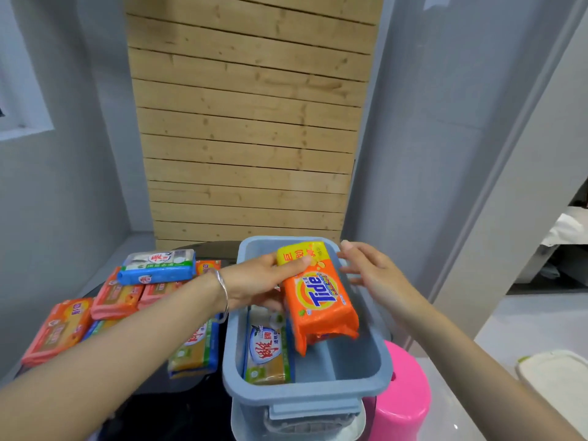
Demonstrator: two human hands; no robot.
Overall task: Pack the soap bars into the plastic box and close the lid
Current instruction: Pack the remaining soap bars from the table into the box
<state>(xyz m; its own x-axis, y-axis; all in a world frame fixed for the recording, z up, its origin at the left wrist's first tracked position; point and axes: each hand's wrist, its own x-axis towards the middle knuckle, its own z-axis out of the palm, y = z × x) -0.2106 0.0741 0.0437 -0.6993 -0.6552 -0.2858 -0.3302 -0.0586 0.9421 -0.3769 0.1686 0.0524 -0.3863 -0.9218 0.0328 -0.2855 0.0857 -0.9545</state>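
My left hand [257,283] grips an orange Tide soap bar [318,300] by its yellow end and holds it tilted over the open blue plastic box [305,393]. My right hand [372,272] hovers with straight fingers at the box's far right rim, just beside the bar, touching nothing I can see. One wrapped soap bar [265,348] with a white and green label lies inside the box on its left side. More wrapped bars are stacked left of the box: a blue one [157,265] on top, pink-orange ones [59,331] below, and a yellow-green one [194,348] next to the box wall.
A white lid [350,431] lies under the box's near end. A pink plastic stool [404,399] stands right of the box. A white container [556,377] sits on the floor at the far right. A wooden slat panel [248,122] leans on the wall behind.
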